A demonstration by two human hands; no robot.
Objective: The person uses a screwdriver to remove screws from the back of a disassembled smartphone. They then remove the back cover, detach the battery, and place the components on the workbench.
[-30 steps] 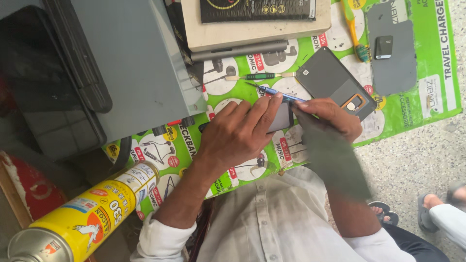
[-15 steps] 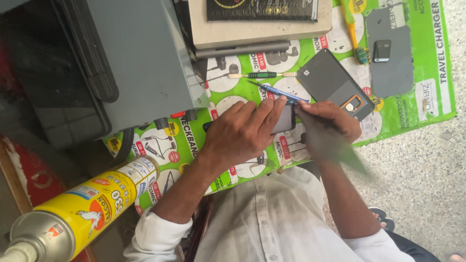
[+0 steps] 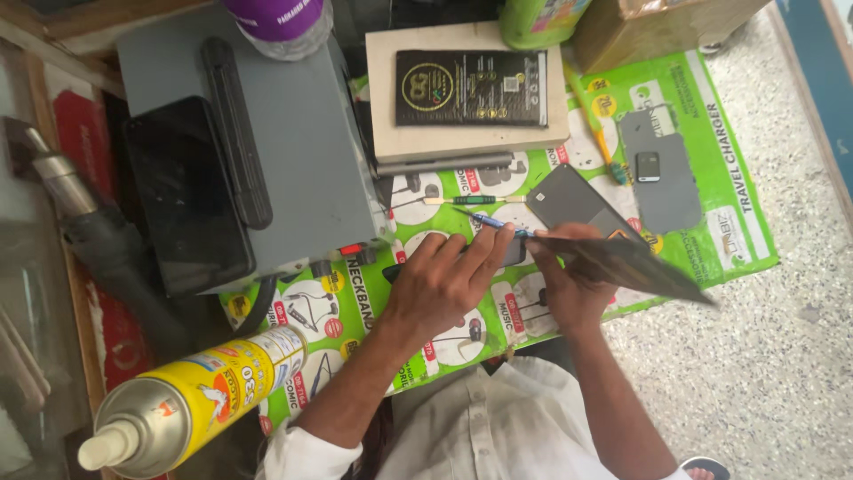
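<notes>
My left hand [image 3: 444, 280] lies with its fingers stretched over a small dark phone [image 3: 515, 255] on the green printed mat [image 3: 711, 222], pinning it down. My right hand [image 3: 569, 284] grips a thin dark panel [image 3: 631, 265] by one end. The panel sticks out to the right, lifted off the mat at a slant. A blue-handled tool [image 3: 484, 220] lies just past my left fingertips; whether a finger holds it is unclear.
A grey box-shaped machine [image 3: 302, 133] with a black screen [image 3: 187, 196] fills the left. There are also a yellow spray can [image 3: 195, 396], a heat gun [image 3: 62, 178], a beige block bearing a black battery [image 3: 471, 89], a grey back cover [image 3: 662, 169], a dark phone part [image 3: 569, 200] and a small screwdriver [image 3: 471, 200].
The dark panel in my right hand has swung from pointing down-right to sticking out to the right. Both hands stay at the phone, and the view now takes in more of the bench.
</notes>
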